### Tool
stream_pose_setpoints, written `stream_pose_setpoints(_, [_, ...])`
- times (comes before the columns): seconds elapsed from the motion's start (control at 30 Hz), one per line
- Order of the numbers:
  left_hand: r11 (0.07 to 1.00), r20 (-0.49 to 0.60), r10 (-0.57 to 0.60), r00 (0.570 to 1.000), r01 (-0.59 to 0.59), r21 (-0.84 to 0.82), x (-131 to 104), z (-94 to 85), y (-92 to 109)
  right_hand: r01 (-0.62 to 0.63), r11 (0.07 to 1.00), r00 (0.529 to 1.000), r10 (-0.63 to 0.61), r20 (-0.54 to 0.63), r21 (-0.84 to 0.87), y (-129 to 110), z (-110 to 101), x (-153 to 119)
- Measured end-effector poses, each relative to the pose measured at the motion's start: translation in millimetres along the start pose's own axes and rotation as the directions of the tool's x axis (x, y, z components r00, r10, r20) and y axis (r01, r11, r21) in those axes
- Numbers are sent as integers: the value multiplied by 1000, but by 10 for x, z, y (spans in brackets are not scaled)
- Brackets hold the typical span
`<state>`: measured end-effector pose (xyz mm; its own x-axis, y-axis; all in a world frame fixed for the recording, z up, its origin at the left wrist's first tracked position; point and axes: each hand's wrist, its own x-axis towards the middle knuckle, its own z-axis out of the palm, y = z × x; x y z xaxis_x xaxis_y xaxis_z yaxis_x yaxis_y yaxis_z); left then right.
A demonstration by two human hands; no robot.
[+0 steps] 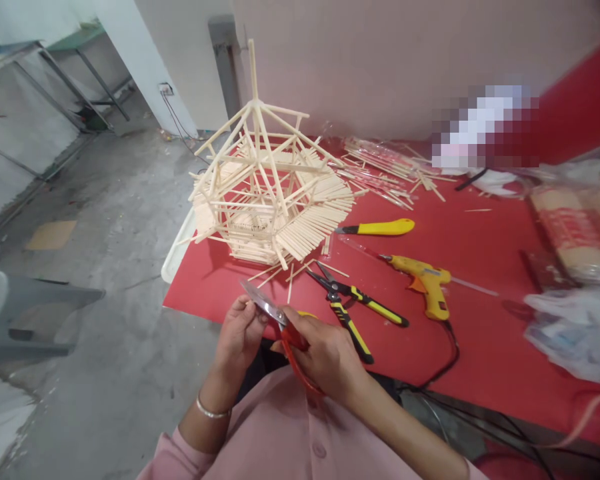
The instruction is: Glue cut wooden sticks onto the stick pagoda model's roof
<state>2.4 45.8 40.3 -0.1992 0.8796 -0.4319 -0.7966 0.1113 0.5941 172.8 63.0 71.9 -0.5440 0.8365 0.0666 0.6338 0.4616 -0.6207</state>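
Note:
My right hand [325, 350] grips a pair of scissors [267, 307] by the red handles, with the metal blades pointing up and to the left. Close by the blades, my left hand [240, 333] has its fingers pinched together; whatever lies between them is too small to make out. Beyond both hands, a model pavilion of thin wooden sticks [260, 167] stands on the red-covered table [370, 373]. Loose sticks [290, 283] lie at its base. To the right of my hands rest pruning shears [350, 300] with black and yellow handles.
A yellow glue gun [425, 277] with a black cord lies on the table, near a yellow-handled tool [380, 228]. Stick bundles [380, 167] in plastic are at the back. Wrapped packs [575, 227] and a plastic bag [575, 333] sit at right. A grey stool [35, 313] stands at left.

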Motion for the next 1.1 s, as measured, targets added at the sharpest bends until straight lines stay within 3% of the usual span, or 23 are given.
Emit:
stream_pose_setpoints(0.07, [998,-46,43,998,-41,47,7,-19,30,-30,999,999,31,14,-43,15,9,16])
stream_pose_setpoints(0.17, [963,-147,214,966,-183,199,4,-41,122,-104,961,994,107,-3,-257,56,49,68])
stream_pose_setpoints(0.3, [901,-117,349,930,-298,316,-24,3,212,-93,905,995,76,-59,-414,97,118,179])
stream_pose_setpoints(0.4, [900,-77,303,950,-259,350,-52,102,180,-10,933,985,-53,-165,-359,95,99,227])
stream_pose_setpoints(0.47, [906,-58,256,965,-219,363,-68,175,119,41,963,954,-117,-276,-267,98,36,210])
stream_pose_setpoints(0.67, [878,74,71,995,-97,468,-95,401,-99,256,963,868,-192,-458,82,193,-242,22])
stream_pose_setpoints(0.9, [906,122,-34,992,-21,424,-156,768,-124,319,946,783,-227,-579,62,216,-454,-10])
stream_pose_setpoints(1.0, [919,148,-21,989,-39,392,-179,830,-127,309,948,742,-194,-642,71,185,-483,11])
stream_pose_setpoints(1.1, [876,171,164,972,-223,428,-171,788,-138,272,960,715,-155,-682,66,157,-498,45])
